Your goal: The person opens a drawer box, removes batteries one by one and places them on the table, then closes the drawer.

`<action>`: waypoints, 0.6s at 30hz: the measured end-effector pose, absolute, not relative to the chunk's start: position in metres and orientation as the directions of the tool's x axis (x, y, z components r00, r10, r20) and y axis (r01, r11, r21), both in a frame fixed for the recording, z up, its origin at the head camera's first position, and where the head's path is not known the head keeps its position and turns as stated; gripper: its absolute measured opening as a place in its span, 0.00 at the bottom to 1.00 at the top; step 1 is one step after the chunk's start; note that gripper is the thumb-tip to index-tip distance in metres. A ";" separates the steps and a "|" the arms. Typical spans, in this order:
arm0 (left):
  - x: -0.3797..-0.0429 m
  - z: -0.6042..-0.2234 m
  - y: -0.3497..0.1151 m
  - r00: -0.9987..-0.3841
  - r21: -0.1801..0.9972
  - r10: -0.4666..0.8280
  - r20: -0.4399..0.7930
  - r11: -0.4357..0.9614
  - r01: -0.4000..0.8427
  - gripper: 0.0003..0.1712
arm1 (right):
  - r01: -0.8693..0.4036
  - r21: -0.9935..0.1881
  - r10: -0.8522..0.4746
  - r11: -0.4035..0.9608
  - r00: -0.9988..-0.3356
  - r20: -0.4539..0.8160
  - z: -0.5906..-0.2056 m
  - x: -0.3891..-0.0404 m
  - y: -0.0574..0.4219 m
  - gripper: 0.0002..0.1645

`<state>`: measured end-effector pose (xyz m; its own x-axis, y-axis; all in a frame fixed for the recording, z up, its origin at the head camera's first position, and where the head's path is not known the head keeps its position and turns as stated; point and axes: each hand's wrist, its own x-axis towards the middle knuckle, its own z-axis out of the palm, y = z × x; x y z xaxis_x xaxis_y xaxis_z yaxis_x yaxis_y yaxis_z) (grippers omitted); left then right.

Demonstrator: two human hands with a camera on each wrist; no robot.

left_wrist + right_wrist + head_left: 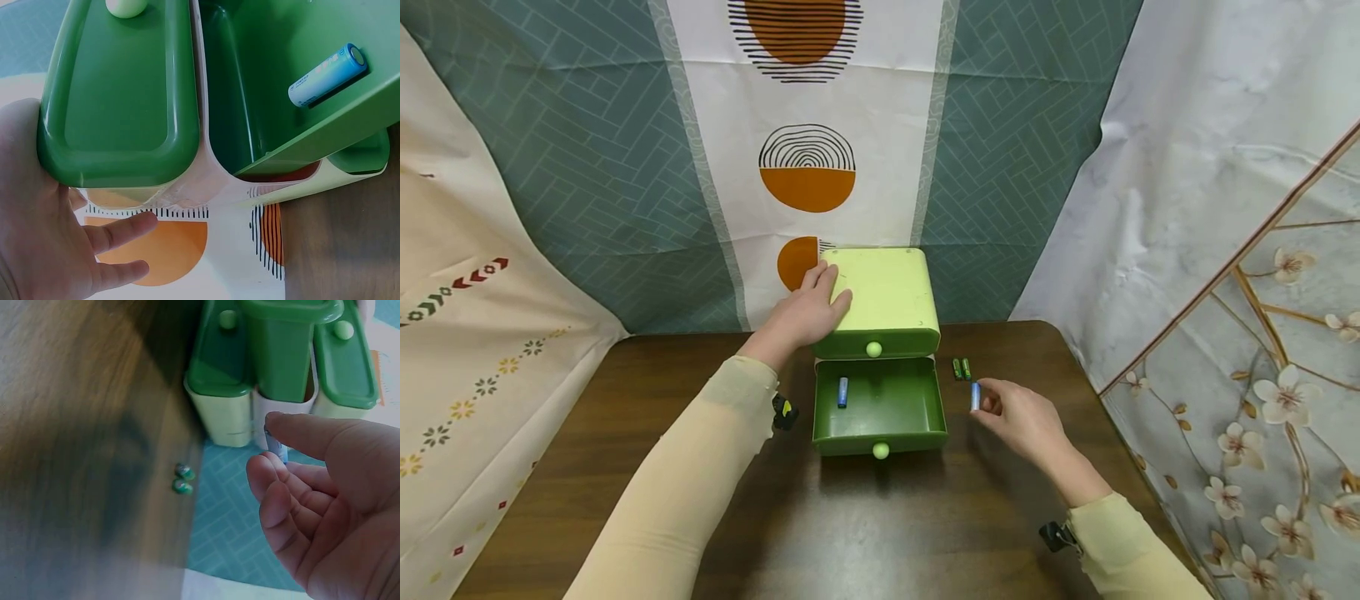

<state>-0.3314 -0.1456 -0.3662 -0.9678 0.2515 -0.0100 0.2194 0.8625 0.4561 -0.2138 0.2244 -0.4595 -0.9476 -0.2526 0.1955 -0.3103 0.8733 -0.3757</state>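
Observation:
A small green drawer cabinet (887,287) stands at the back of the table, its middle drawer (910,417) pulled out. Inside that drawer, towards the left, lies a blue battery (842,392); the left wrist view shows the same blue battery (328,75) close up. My left hand (805,312) rests on the cabinet's top left edge, fingers extended. Right of the drawer, above the table, my right hand (1018,417) pinches another blue battery (975,396) between thumb and fingers. In the right wrist view, the fingers partly hide this battery (276,447).
Two green batteries (961,369) stand side by side on the brown table (880,533), right of the cabinet. Patterned cloths (1030,167) hang behind and at both sides. Round pale knobs (881,450) stick out from the drawer fronts.

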 end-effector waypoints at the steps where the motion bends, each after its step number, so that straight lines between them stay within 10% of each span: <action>1: -0.331 -0.366 -0.146 -0.968 0.458 0.251 -0.010 0.862 0.219 0.47 | -0.310 -0.372 -0.254 0.875 -0.948 0.191 -0.462 -0.215 0.225 0.23; 18: -0.331 -0.367 -0.146 -0.968 0.464 0.250 -0.006 0.858 0.219 0.47 | -0.276 -0.347 -0.271 0.896 -0.960 0.063 -0.492 -0.241 0.231 0.20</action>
